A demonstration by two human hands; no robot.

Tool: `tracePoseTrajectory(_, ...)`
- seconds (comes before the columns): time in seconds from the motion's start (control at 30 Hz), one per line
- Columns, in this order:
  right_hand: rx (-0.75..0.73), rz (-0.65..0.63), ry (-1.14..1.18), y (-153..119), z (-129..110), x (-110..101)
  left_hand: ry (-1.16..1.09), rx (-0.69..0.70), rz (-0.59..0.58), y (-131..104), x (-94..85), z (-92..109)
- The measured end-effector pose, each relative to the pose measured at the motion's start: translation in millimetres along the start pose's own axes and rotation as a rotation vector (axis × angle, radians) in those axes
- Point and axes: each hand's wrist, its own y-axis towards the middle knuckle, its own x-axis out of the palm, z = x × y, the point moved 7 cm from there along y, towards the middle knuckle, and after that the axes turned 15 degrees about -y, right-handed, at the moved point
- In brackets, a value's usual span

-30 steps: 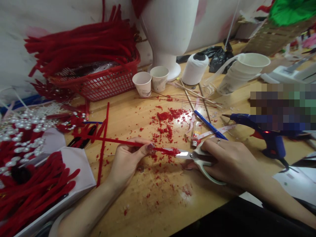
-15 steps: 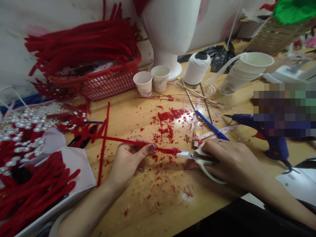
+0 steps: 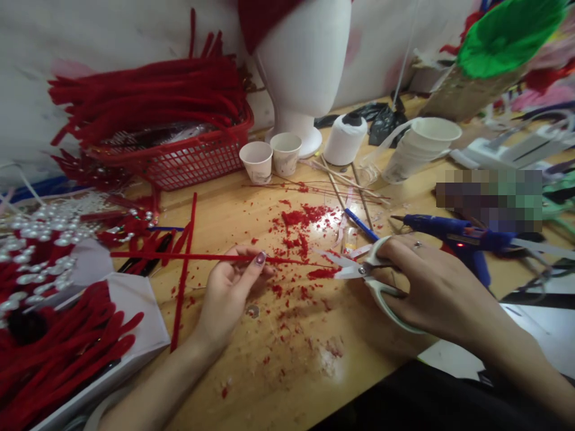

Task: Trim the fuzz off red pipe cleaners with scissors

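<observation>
Between the thumb and fingers of my left hand (image 3: 231, 290) is a thin red fuzzy stem (image 3: 211, 257) that runs left and right, its right end thinned to a bare-looking strand. My right hand (image 3: 431, 284) has its fingers in the handles of the white scissors (image 3: 377, 275), whose blades are parted near the strand's right end. A clump of red fuzz (image 3: 322, 273) lies at the lower blade. Red trimmings (image 3: 305, 216) are scattered over the wooden table (image 3: 215, 383). Another red stem (image 3: 183, 287) crosses under the held one.
A red basket (image 3: 197, 157) of fuzzy stems stands behind, beside two paper cups (image 3: 257, 164) and a white mannequin head (image 3: 305, 60). A blue glue gun (image 3: 449, 227) is at the right. Lower left holds a white box (image 3: 139, 311) of red pieces.
The scissor blades have opened and moved slightly right, off the stem. My left hand has shifted a little left. The stem's right end is now thin, and a red clump sits apart from it.
</observation>
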Motion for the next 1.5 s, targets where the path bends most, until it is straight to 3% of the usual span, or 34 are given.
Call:
tracePoseTrajectory(0.13,0.03,-0.027,-0.037,-1,-3,-21,-0.018,0.224,0.103,4,-12.2,12)
tracePoseTrajectory(0.27,0.119,0.1,-0.104,1,-11,-44,0.007,0.437,0.21,3,-25.9,29)
tracePoseTrajectory(0.37,0.114,0.135,-0.145,5,-16,-47,0.151,0.549,0.294,-2,-33.0,40)
tracePoseTrajectory(0.43,0.07,0.096,-0.159,11,-18,-43,0.174,0.559,0.302,-3,-34.8,41)
tracePoseTrajectory(0.53,-0.053,-0.173,-0.21,16,-22,-24,0.068,0.504,0.23,1,-32.6,36)
tracePoseTrajectory(0.67,0.057,-0.136,-0.158,19,-18,-30,-0.154,0.433,0.124,4,-26.3,29)
tracePoseTrajectory(0.83,0.056,-0.098,-0.079,23,-25,-41,-0.225,0.413,0.101,4,-25.6,31)
tracePoseTrajectory(0.9,0.125,-0.118,0.198,24,-22,-43,-0.248,0.416,0.098,5,-26.7,32)
tracePoseTrajectory(1.0,0.203,-0.278,0.811,22,-27,-31,-0.293,0.417,0.117,8,-29.9,33)
tracePoseTrajectory(1.1,0.24,-0.385,1.06,17,-38,-15,-0.329,0.403,0.152,12,-33.8,30)
tracePoseTrajectory(1.17,0.335,-0.546,1.362,8,-49,3,-0.345,0.393,0.157,13,-34.5,28)
tracePoseTrajectory(1.37,0.427,-0.609,1.61,-6,-54,27,-0.408,0.311,0.1,11,-26.7,23)
tracePoseTrajectory(1.5,0.447,-0.716,1.674,-16,-56,34,-0.42,0.279,0.093,9,-22.8,25)
